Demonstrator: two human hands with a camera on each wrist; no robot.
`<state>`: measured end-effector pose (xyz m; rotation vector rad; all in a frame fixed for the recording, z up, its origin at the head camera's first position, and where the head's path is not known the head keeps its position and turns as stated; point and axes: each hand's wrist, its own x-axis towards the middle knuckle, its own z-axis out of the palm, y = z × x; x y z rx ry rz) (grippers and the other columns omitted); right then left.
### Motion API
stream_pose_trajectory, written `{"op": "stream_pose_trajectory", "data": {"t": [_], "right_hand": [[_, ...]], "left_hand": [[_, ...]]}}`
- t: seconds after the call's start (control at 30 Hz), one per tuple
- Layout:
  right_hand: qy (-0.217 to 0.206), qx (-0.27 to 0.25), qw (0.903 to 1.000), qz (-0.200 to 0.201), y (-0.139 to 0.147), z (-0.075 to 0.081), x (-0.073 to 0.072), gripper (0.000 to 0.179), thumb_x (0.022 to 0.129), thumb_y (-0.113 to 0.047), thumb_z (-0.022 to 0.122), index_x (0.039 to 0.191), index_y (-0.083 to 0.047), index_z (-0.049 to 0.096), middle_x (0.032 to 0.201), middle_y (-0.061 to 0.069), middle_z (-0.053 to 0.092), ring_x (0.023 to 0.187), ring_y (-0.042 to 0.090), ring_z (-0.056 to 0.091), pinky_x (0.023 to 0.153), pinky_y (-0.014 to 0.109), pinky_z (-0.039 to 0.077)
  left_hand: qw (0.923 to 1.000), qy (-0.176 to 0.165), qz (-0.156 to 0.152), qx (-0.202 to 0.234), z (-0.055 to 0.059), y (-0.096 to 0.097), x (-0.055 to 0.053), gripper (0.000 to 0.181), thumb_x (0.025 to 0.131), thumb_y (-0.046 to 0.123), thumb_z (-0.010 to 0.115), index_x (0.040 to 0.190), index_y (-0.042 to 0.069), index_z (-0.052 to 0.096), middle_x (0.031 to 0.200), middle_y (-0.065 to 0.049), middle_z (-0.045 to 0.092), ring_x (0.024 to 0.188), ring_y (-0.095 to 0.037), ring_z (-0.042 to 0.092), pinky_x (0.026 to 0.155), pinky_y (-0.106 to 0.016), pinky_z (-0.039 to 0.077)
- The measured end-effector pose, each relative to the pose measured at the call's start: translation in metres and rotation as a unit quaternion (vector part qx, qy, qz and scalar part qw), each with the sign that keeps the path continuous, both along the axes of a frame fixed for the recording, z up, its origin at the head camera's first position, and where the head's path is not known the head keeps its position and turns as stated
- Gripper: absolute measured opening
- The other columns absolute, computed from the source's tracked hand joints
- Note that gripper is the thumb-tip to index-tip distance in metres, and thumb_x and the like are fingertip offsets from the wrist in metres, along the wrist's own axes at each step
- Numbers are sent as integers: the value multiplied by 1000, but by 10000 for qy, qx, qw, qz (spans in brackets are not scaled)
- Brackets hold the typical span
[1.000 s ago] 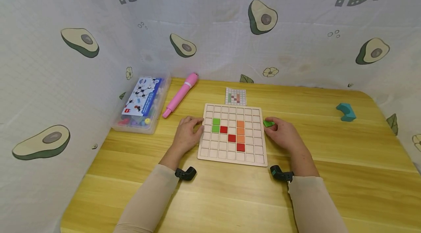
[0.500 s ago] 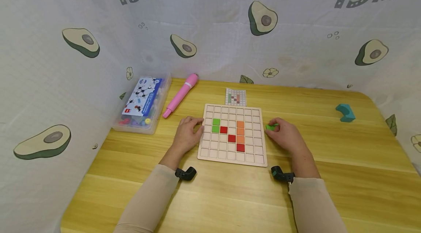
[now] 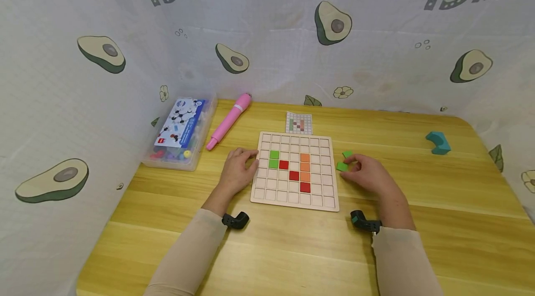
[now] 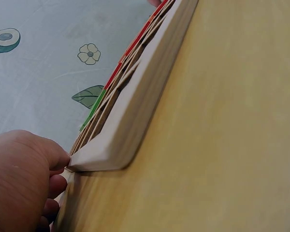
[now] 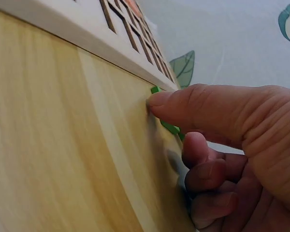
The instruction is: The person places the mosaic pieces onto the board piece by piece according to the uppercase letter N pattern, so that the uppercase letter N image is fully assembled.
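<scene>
A square wooden grid board (image 3: 271,194) lies on the table between the hands, with green tiles (image 3: 273,159), red tiles (image 3: 294,175) and orange tiles (image 3: 305,166) set in its cells. My left hand (image 3: 237,170) holds the board's left edge with thumb and index finger; the left wrist view shows the fingertips at the board's side (image 4: 116,140). Off the right edge, my right hand (image 3: 369,174) pinches a loose green tile (image 3: 342,166) between thumb and index finger. A second loose green tile (image 3: 347,153) lies just behind it. The thumb partly hides the tiles in the right wrist view.
Behind the board lies a small printed pattern card (image 3: 298,123). A pink stick-shaped thing (image 3: 229,121) and a clear plastic box (image 3: 177,133) of colored parts are at the back left. A teal arch block (image 3: 439,142) sits far right. Patterned cloth (image 3: 276,22) hangs behind.
My right hand has shifted slightly right and toward me. Two separate green tiles now show there, where one was visible half a second ago. My left hand and the board stay put.
</scene>
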<state>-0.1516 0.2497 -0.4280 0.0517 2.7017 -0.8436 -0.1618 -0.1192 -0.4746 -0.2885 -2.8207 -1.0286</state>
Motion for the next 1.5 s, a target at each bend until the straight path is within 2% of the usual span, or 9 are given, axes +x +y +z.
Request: {"op": "stream_pose_trajectory", "data": {"t": [0.2,0.87,1.2,1.5], "right_hand": [[-83,32,9999,70,7,1,2,48,94,-35,70,130,-3,61,101,13,60,87,25,54,69,31,41],[136,-30,9999,12,5,-3,4,40,95,-29,68,124,0,63,100,14,65,85,24,57,69,30,44],[81,-52,9999,26,9,1,4,43,96,-34,68,125,-2,61,101,12,62,85,23,55,69,30,43],[302,-210,9988,328,-6,11,5,37,96,-28,69,122,-3,64,96,9,60,78,20,51,65,30,42]], "left_hand": [[10000,-16,30,-17,0,0,0,35,99,27,64,131,13,70,120,-7,68,118,-27,56,103,-43,46],[10000,-63,29,26,1,0,1,35,99,26,63,131,13,70,119,-8,68,117,-28,56,103,-43,46],[10000,-46,24,31,1,1,0,35,99,25,64,131,13,70,120,-8,68,118,-28,56,103,-43,46],[9999,-82,36,60,1,1,1,34,99,25,63,131,13,70,120,-8,68,118,-29,56,103,-44,46]]}}
